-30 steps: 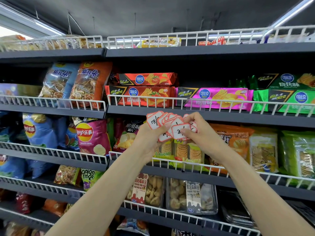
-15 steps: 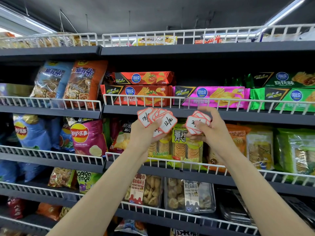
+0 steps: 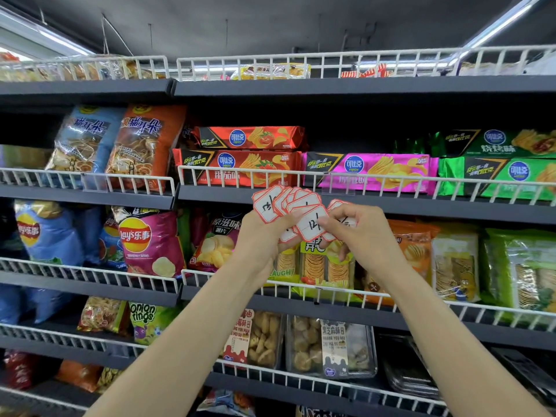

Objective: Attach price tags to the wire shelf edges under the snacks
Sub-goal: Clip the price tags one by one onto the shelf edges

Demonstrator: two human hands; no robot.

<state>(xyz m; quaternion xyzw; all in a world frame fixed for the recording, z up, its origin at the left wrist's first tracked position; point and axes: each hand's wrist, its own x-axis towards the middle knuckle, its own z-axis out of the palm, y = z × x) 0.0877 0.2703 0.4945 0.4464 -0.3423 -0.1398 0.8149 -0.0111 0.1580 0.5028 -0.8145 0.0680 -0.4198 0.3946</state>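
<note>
Back together now: left hand [image 3: 264, 236] gripping the fan of red-bordered white paper price tags [image 3: 288, 206], right hand [image 3: 358, 233], apart a half-second ago, pinching the front tag [image 3: 311, 225] and a few more. Still sorting, probably; nothing clipped yet to the white wire shelf edge [image 3: 301, 176] just above.

Ceiling light strips [image 3: 496, 24] glow above dark ceiling [image 3: 270, 22].
</note>
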